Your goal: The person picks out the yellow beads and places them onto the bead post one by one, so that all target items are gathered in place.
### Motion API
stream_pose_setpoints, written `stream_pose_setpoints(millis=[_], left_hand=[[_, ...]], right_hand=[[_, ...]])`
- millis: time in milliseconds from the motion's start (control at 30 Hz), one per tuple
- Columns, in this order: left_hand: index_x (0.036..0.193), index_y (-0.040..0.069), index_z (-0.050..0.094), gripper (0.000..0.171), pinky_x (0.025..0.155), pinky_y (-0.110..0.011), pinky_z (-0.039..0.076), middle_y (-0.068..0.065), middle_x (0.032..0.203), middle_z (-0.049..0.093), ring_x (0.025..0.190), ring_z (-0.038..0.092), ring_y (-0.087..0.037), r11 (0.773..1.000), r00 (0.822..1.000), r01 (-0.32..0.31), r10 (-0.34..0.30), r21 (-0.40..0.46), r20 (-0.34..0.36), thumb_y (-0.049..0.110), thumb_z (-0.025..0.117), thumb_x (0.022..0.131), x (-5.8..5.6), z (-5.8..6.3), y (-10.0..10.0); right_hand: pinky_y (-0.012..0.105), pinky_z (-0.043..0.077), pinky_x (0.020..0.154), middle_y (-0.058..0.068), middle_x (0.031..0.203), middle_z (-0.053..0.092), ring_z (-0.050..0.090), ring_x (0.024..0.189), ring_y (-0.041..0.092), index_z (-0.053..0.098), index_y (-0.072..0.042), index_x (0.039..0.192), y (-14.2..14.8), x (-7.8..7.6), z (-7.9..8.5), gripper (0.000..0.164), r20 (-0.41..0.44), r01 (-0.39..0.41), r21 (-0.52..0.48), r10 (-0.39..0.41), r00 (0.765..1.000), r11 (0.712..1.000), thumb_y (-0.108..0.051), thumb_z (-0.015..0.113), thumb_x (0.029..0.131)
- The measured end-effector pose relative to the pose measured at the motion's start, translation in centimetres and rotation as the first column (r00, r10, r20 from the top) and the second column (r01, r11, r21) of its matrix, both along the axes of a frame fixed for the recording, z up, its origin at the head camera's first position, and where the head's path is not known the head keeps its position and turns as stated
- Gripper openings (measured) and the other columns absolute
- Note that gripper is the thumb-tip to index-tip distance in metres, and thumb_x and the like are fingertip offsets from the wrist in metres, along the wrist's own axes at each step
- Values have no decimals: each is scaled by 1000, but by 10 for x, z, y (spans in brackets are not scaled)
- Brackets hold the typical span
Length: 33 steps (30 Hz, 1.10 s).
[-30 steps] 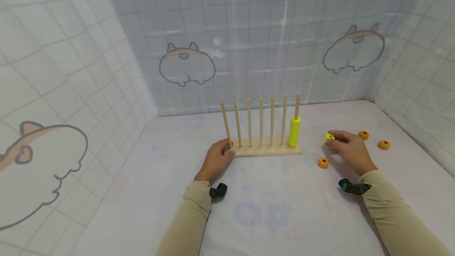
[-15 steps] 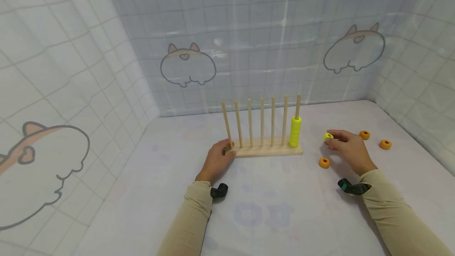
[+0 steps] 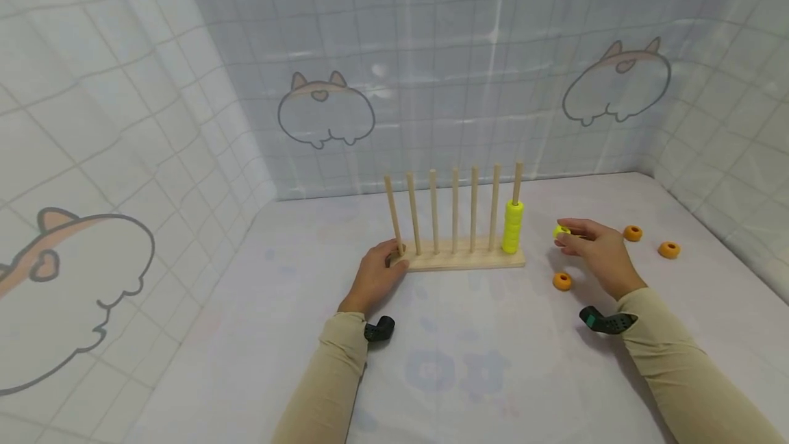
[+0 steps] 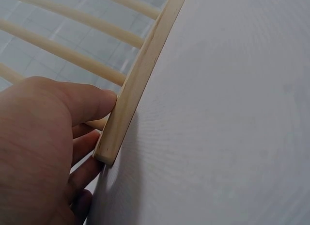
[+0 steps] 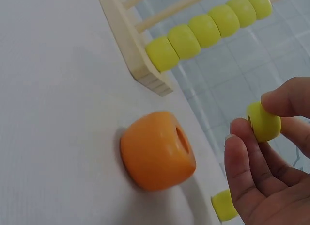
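A wooden peg rack [image 3: 465, 262] with several upright pegs stands on the table. At its left end, my left hand [image 3: 372, 278] grips the base, thumb on the near edge and fingers behind. The rightmost peg carries a stack of yellow beads [image 3: 511, 228], with its top bare; the other pegs hold none. To the right of the rack, my right hand [image 3: 600, 257] pinches a yellow bead [image 5: 264, 121] between thumb and fingers, its hole visible. Below that hand lies an orange bead [image 3: 561, 281], large in the right wrist view.
Two more orange beads, the nearer-in one [image 3: 632, 233] and the outer one [image 3: 669, 250], lie right of my right hand. Another yellow bead [image 5: 224, 206] shows partly behind the fingers in the right wrist view. A tiled-pattern sheet [image 3: 431, 74] walls the table's back and sides.
My right hand has shifted slightly left and away from me, carrying the yellow bead toward the rack. My left hand keeps its grip on the base.
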<state>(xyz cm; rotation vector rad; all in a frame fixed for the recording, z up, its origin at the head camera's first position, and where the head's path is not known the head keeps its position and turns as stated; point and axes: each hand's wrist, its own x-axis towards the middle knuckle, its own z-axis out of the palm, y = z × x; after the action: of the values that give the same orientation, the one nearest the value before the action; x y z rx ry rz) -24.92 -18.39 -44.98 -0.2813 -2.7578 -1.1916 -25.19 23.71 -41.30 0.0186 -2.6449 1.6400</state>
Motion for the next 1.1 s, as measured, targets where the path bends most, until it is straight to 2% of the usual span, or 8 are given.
stream_pose_setpoints(millis=[233, 400, 467, 700, 900, 1100], left_hand=[[131, 10, 65, 37, 111, -44, 39, -10, 146, 53, 136, 45, -29, 1000, 1000, 1, -1, 11, 19, 23, 66, 97, 0, -3, 2], [131, 9, 65, 37, 112, -45, 38, -11, 145, 53, 136, 46, -30, 1000, 1000, 3, -3, 24, 11, 22, 66, 96, 2, -3, 4], [130, 8, 65, 36, 112, -45, 38, -11, 145, 54, 136, 46, -30, 1000, 1000, 8, -8, 29, 5, 21, 66, 96, 2, -2, 5], [130, 9, 65, 36, 111, -44, 39, -10, 145, 54, 136, 46, -29, 1000, 1000, 7, -7, 18, -16, 21, 67, 96, 0, -1, 2], [131, 9, 65, 37, 111, -44, 39, -10, 144, 54, 135, 47, -29, 1000, 1000, -2, 2, 3, -10, 21, 67, 96, 0, -1, 0], [131, 8, 65, 37, 112, -44, 38, -11, 144, 54, 135, 46, -29, 1000, 1000, 7, -7, -2, -18, 21, 67, 97, 2, 0, -1]], right_hand=[[31, 54, 91, 16, 128, 60, 67, 100, 16, 50, -7, 147, -2, -3, 9, 61, 3, -33, 13, 33, 999, 999, -44, 60, 100], [49, 49, 101, 17, 129, 60, 65, 107, 27, 47, -7, 149, -5, -7, 17, 64, -4, -59, -20, 59, 998, 998, -45, 59, 100], [51, 47, 103, 17, 130, 60, 65, 109, 28, 46, -7, 149, -6, -8, 18, 64, -9, -64, -35, 64, 998, 997, -45, 60, 100], [36, 53, 97, 14, 130, 59, 64, 109, 25, 49, -5, 147, -15, -10, 20, 60, -39, -42, -133, 37, 999, 990, -39, 63, 99], [24, 55, 89, 13, 128, 59, 66, 106, 17, 48, 0, 146, -23, -13, 25, 58, -94, -65, -190, 48, 994, 980, -32, 63, 100], [20, 55, 86, 11, 123, 63, 66, 100, 10, 51, 1, 143, -28, -15, 31, 55, -109, -72, -232, 48, 993, 970, -30, 65, 99]])
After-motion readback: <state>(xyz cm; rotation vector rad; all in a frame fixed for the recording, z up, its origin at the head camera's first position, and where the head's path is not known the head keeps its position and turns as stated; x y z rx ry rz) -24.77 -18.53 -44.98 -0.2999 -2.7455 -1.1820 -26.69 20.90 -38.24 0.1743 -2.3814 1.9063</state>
